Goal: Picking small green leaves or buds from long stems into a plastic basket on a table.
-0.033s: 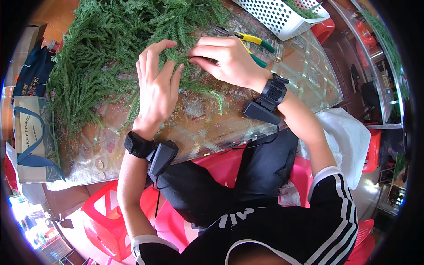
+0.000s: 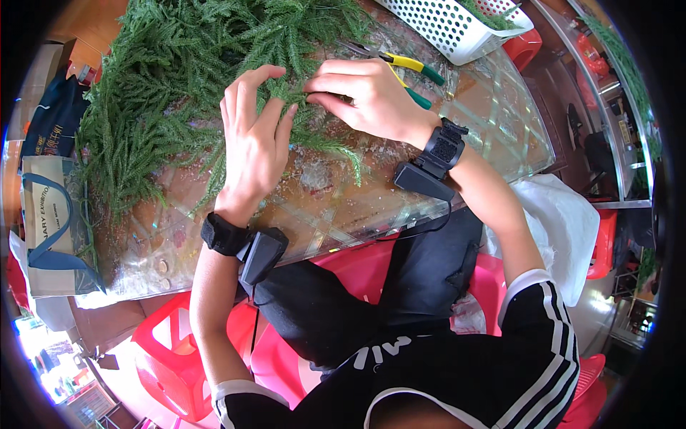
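My left hand [image 2: 256, 146] is at the near edge of a heap of green artificial pine sprigs [image 2: 179, 79]. Its thumb and a bent finger close on one pine sprig [image 2: 287, 90], while another finger stretches past it. From the right, my right hand [image 2: 364, 100] pinches the other side of that sprig with thumb and fingertips. The exact grip is partly hidden by the greenery. Pliers [image 2: 411, 64] with yellow and green handles lie just beyond my right hand, one handle partly covered by it. Both wrists carry black strapped devices.
A white perforated basket [image 2: 457, 36] with some greenery stands at the far right of the plastic-covered table [image 2: 300, 222]. A paper bag with blue handles [image 2: 53, 229] is at the left edge. Red plastic stools [image 2: 168, 365] stand below, and a white sack [image 2: 550, 229] sits right.
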A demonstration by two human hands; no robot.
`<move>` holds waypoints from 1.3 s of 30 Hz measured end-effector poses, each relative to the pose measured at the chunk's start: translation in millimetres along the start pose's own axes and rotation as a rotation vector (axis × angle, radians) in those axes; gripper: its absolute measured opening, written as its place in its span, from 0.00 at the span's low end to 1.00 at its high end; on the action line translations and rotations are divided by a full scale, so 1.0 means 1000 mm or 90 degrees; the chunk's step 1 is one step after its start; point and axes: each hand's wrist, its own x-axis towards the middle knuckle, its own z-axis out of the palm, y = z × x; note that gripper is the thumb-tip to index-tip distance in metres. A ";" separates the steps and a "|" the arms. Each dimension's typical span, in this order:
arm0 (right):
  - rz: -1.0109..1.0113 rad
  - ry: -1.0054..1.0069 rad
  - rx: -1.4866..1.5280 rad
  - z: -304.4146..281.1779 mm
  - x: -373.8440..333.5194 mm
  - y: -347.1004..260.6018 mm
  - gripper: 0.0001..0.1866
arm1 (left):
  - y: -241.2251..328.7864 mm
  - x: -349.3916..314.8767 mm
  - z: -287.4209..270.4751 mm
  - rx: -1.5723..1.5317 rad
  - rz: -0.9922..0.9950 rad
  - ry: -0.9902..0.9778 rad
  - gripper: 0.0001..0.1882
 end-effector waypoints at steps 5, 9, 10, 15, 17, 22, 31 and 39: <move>-0.008 -0.040 0.067 -0.003 0.001 0.000 0.05 | 0.000 -0.001 -0.001 0.020 0.019 -0.005 0.05; 0.027 -0.091 0.169 -0.011 0.005 0.000 0.05 | 0.001 0.000 -0.003 0.023 0.021 0.006 0.05; 0.029 -0.090 0.170 -0.011 0.005 0.000 0.05 | 0.001 0.000 -0.003 0.021 0.019 0.012 0.05; 0.227 -0.148 0.479 -0.011 0.006 -0.001 0.07 | -0.002 0.000 -0.005 -0.006 0.042 0.038 0.05; 0.316 -0.161 0.628 -0.011 0.005 -0.003 0.08 | -0.002 0.000 -0.007 -0.010 0.055 0.054 0.06; 0.378 -0.148 0.797 -0.005 -0.002 -0.003 0.10 | 0.002 0.000 -0.008 -0.015 0.088 0.100 0.07; 0.357 -0.204 0.893 -0.001 0.007 -0.002 0.13 | -0.004 0.002 -0.009 0.050 0.145 0.155 0.07; 0.347 -0.077 0.213 -0.019 0.011 0.024 0.18 | -0.019 0.002 0.001 0.034 -0.085 0.156 0.06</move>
